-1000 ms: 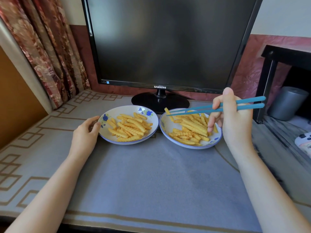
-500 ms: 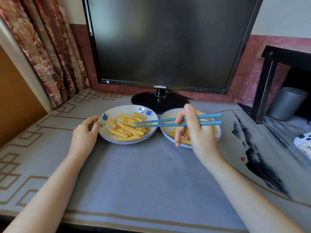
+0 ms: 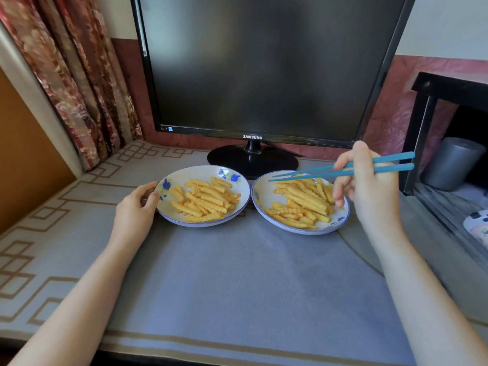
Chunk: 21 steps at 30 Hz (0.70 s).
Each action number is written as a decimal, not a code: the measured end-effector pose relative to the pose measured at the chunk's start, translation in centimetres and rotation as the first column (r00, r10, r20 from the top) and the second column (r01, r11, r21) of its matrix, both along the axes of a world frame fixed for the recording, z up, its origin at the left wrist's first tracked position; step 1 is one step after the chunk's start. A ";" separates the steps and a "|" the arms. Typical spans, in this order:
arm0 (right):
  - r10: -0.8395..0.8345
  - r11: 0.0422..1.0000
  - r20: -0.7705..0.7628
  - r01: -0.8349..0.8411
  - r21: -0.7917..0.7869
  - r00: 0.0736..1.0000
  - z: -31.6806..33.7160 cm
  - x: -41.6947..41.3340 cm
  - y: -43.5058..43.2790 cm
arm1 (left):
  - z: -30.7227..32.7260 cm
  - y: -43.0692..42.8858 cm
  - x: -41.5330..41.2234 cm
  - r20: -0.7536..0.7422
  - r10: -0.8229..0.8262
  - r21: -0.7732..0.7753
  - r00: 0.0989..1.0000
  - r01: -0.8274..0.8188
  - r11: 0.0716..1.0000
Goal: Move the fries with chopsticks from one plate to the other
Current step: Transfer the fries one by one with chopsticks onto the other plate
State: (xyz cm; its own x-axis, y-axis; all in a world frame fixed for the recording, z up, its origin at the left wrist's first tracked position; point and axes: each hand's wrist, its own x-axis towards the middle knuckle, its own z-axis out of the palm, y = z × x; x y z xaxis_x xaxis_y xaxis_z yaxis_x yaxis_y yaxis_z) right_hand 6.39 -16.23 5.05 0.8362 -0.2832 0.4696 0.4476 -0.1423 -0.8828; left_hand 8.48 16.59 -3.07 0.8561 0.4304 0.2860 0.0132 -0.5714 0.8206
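Two white plates with blue flowers stand side by side on the grey cloth. The left plate (image 3: 241,186) holds a heap of crinkle fries (image 3: 206,200), and my left hand (image 3: 136,210) grips its left rim. The right plate (image 3: 260,200) holds more crinkle fries (image 3: 303,204). My right hand (image 3: 369,188) holds a pair of blue chopsticks (image 3: 311,173) above the right plate. Their tips point left over the plate's far left part, with nothing between them.
A black Samsung monitor (image 3: 264,67) on a round stand (image 3: 252,161) rises just behind the plates. A patterned curtain (image 3: 68,75) hangs at the left. A black frame (image 3: 420,133) with a grey cup (image 3: 454,162) inside stands at the right.
My right hand carried the chopsticks over the left plate, then back to the right plate. The fry seen at their tips earlier is gone. My left hand stayed on the rim.
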 end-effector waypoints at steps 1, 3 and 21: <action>-0.024 1.000 0.005 0.024 -0.017 1.000 0.0 0.1 -0.4 | 0.0 0.0 0.0 0.001 0.002 0.002 1.000 -0.002 1.000; -0.055 0.997 0.014 0.056 -0.046 0.998 0.0 0.3 -0.9 | 0.1 -0.1 -0.1 0.003 0.002 0.006 1.000 -0.002 1.000; -0.096 0.980 -0.033 0.089 -0.178 0.995 -1.1 1.7 -1.4 | 0.0 -0.1 -0.1 0.003 0.003 0.007 1.000 -0.003 1.000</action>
